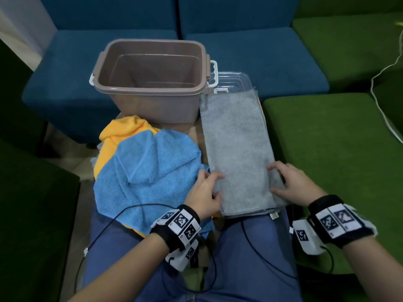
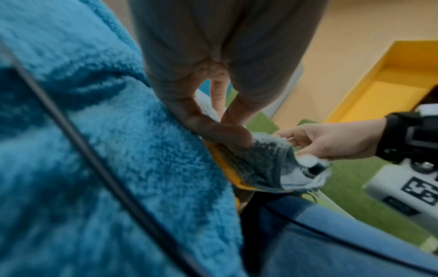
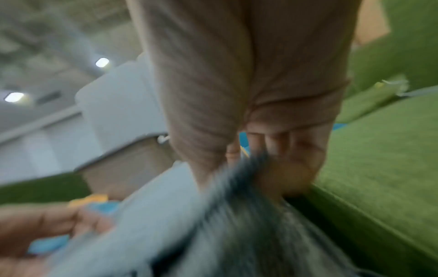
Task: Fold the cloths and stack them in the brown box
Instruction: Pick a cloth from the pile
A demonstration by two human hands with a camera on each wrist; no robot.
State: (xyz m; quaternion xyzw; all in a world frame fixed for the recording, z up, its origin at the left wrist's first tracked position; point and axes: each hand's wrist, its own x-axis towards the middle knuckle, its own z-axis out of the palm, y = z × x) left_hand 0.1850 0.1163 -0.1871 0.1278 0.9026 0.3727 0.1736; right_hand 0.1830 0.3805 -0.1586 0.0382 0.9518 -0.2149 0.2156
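Hands (image 1: 205, 192) (image 1: 292, 184) pinch the grey cloth's (image 1: 235, 136) near end; its long axis runs away, beside the box (image 1: 152, 101).

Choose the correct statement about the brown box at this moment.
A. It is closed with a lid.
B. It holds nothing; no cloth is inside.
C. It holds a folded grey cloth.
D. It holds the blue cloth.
B. In the head view the brown box stands open with a bare bottom, while the grey cloth, the blue cloth and the yellow cloth all lie outside it.
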